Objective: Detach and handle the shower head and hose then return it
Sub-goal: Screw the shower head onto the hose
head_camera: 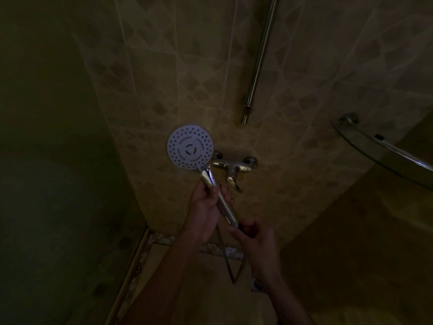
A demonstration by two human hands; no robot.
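The shower head (190,147) has a round pale face full of small holes, turned toward me, and a chrome handle running down to the right. My left hand (206,208) is closed around the upper handle. My right hand (254,238) grips the handle's lower end, where the hose joins. The thin hose (226,256) hangs down below the hands in a loop. The scene is very dim.
A chrome mixer tap (234,167) with a lever sits on the tiled wall just right of the shower head. A vertical metal rail (259,64) runs up the wall above it. A curved glass shelf (384,151) juts out at right. A dark wall stands at left.
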